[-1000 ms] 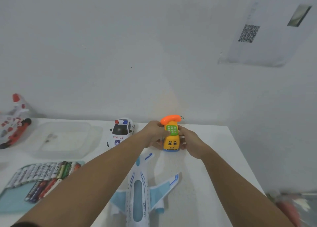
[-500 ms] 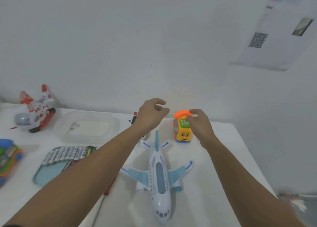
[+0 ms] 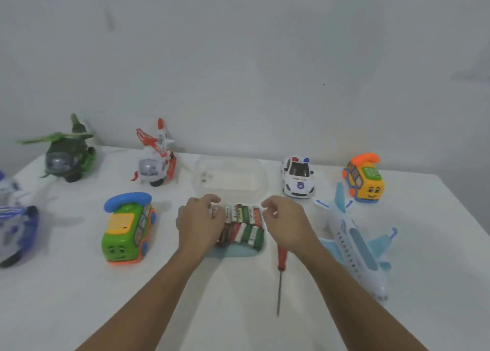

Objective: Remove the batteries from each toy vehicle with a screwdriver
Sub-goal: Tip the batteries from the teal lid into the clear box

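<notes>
My left hand (image 3: 200, 222) hovers over the left part of a light blue tray (image 3: 233, 252) holding several batteries (image 3: 244, 224), fingers loosely curled, holding nothing. My right hand (image 3: 285, 223) hangs just right of the tray with loosely curled fingers, also holding nothing. A red-handled screwdriver (image 3: 281, 271) lies on the table under my right wrist. The yellow phone car (image 3: 364, 182) stands at the back right, beside the white police car (image 3: 298, 178). A blue-white airplane (image 3: 355, 247) lies to the right.
A clear plastic box (image 3: 230, 177) sits behind the tray. A green phone car (image 3: 127, 228) stands left of my hands, with a red-white helicopter (image 3: 156, 159), a green helicopter (image 3: 66, 153) and a blue toy (image 3: 16, 226) further left. The wall runs along the table's back.
Both hands let go of the yellow phone car and drew back to the battery tray. The view swung left, bringing more toys into sight.
</notes>
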`<action>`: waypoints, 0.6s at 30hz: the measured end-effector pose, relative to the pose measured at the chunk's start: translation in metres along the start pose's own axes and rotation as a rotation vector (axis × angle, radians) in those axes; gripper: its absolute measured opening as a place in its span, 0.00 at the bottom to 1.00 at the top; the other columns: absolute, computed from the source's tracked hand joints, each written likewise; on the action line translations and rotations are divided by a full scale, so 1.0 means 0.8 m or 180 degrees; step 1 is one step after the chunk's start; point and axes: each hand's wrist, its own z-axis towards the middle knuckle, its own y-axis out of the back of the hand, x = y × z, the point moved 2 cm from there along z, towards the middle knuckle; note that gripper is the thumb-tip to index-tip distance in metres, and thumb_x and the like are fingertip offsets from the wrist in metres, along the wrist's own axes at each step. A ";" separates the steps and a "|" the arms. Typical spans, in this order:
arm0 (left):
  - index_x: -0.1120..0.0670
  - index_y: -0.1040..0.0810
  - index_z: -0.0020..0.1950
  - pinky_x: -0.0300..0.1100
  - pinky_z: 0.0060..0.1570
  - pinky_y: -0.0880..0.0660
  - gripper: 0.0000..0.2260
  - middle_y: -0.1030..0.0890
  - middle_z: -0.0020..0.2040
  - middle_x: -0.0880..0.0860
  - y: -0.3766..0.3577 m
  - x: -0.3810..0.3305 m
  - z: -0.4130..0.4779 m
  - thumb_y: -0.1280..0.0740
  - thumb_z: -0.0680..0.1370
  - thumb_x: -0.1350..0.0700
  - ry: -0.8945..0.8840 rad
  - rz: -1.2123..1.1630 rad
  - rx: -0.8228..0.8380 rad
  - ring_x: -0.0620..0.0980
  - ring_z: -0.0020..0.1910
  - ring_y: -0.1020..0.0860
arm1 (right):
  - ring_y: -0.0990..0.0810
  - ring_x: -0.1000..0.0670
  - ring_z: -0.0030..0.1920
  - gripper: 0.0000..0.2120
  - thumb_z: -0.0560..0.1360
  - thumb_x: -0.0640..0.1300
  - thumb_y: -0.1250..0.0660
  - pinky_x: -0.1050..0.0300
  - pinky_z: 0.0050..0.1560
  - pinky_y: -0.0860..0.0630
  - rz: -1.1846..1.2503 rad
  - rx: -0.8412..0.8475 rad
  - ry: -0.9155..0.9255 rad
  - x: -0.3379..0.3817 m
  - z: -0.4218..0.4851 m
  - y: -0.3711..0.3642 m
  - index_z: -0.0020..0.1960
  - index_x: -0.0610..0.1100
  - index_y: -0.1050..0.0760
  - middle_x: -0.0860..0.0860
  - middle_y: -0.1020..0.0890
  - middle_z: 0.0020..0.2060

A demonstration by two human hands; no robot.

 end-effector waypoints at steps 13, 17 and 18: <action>0.58 0.24 0.47 0.50 0.53 0.27 0.06 0.22 0.49 0.59 0.018 0.069 0.014 0.35 0.78 0.56 0.0839 -0.0803 0.0324 0.60 0.53 0.24 | 0.28 0.46 0.46 0.10 0.79 0.40 0.42 0.57 0.42 0.35 -0.0405 0.0165 -0.1189 0.012 0.021 -0.068 0.39 0.44 0.37 0.44 0.27 0.46; 0.57 0.22 0.42 0.43 0.36 0.37 0.09 0.24 0.38 0.58 0.025 0.073 0.015 0.39 0.76 0.68 0.0921 -0.1249 0.0302 0.52 0.38 0.30 | 0.26 0.46 0.42 0.10 0.78 0.38 0.41 0.57 0.37 0.33 -0.0233 0.0124 -0.1379 0.010 0.023 -0.066 0.38 0.43 0.36 0.45 0.25 0.41; 0.56 0.22 0.41 0.43 0.35 0.37 0.11 0.23 0.38 0.58 0.027 0.071 0.012 0.39 0.75 0.69 0.0942 -0.1297 0.0294 0.52 0.38 0.30 | 0.26 0.47 0.41 0.08 0.77 0.38 0.41 0.58 0.35 0.33 -0.0230 0.0126 -0.1356 0.010 0.025 -0.064 0.39 0.42 0.34 0.46 0.26 0.39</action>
